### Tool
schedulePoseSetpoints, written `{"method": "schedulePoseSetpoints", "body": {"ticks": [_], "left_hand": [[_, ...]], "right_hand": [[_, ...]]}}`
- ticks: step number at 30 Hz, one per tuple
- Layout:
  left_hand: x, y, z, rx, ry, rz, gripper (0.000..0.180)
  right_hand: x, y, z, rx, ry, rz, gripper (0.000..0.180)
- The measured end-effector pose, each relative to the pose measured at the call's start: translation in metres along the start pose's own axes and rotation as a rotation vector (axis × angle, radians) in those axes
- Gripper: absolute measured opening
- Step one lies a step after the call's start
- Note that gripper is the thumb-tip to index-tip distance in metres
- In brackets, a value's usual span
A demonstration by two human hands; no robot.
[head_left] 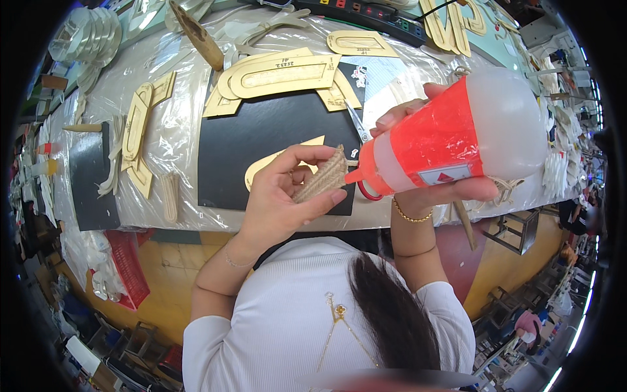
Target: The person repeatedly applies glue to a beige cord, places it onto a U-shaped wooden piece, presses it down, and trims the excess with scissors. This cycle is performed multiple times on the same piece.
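My left hand (pixel 275 197) is closed around a tan woven strip (pixel 325 175), pinched between thumb and fingers and folded on itself. In my right hand (pixel 400 116) is a large squeeze bottle (pixel 439 134), translucent white with a red band and a red nozzle. It is tipped on its side, its nozzle pointing left at the strip's edge; whether the tip touches cannot be made out. Under my hands lies a black board (pixel 225 153). A cream card template (pixel 258 171) on it is partly hidden by my left hand. Scissors (pixel 357 124) lie beside my right fingers.
More cream templates (pixel 281 75) are stacked at the board's far edge, near a wooden stick (pixel 199 39). Another tan strip (pixel 170 197) lies left on the plastic-covered table (pixel 179 124). A power strip (pixel 366 16) runs along the back. A red basket (pixel 127 268) stands below left.
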State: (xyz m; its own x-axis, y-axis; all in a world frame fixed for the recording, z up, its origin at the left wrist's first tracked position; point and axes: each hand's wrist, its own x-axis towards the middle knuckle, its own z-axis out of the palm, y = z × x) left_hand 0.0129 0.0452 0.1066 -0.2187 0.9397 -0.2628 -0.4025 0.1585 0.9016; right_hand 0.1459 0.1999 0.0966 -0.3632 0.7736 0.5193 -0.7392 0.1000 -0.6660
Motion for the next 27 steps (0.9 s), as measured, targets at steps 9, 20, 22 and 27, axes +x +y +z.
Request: {"method": "schedulePoseSetpoints", "body": {"ticks": [9,20,22,27], "left_hand": [[-0.001,-0.002,0.002,-0.058,-0.017,0.028,0.053],[-0.002,-0.002,0.003,-0.068,-0.018,0.007,0.053],[-0.002,-0.002,0.004,-0.064,-0.017,0.020,0.054],[-0.002,-0.003,0.003,-0.063,-0.016,-0.009,0.055]], "right_hand": [[-0.020,-0.008,0.004,-0.075,0.265,0.090,0.131],[-0.019,-0.016,0.004,-0.724,0.275,0.137,0.131],[-0.018,-0.016,0.004,-0.719,0.268,0.129,0.131],[-0.019,-0.015,0.003,-0.147,0.224,0.130,0.129]]}}
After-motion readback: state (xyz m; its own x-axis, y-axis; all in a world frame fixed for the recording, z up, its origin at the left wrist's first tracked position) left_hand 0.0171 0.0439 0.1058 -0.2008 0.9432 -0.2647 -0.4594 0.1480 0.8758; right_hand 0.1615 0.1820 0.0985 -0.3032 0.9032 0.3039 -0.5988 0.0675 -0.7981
